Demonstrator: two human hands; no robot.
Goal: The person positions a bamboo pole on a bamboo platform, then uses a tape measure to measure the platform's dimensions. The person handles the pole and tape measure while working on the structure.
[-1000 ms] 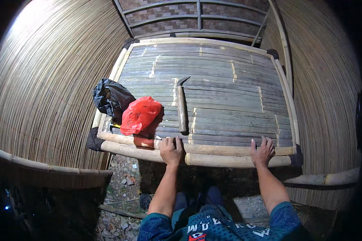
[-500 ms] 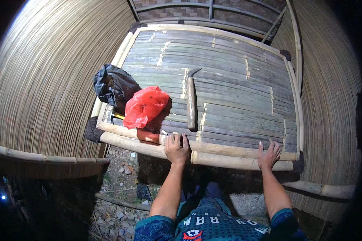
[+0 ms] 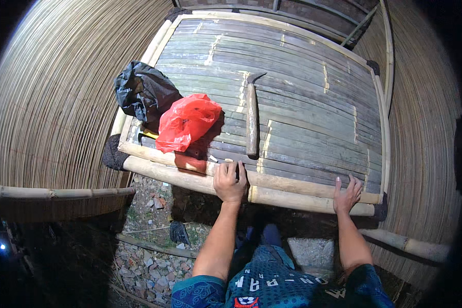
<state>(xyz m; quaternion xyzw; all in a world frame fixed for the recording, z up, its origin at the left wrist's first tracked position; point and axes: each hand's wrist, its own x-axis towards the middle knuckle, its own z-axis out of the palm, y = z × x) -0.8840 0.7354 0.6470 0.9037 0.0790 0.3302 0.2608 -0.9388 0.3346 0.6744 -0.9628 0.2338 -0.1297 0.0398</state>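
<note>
Bamboo platform (image 3: 303, 118) sits before the person, front rail (image 3: 292, 185) nearest. Black plastic bag (image 3: 143, 92) at its left edge; red plastic bag (image 3: 189, 122) next to that; contents unclear. Hooked blade tool (image 3: 252, 120), wooden handle, lies mid-platform, unheld. Left hand (image 3: 230, 184) and right hand (image 3: 347, 196) on the rail, fingers loosely parted, pinching nothing visible. No work underway; any finished part, can't tell. Pale bits (image 3: 213, 159) near left hand.

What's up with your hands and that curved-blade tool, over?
Left hand, right hand: resting on bamboo platform, near edge. Curved-blade tool: lying flat, untouched, beyond left hand. Red bag, black bag: left of the tool.
</note>
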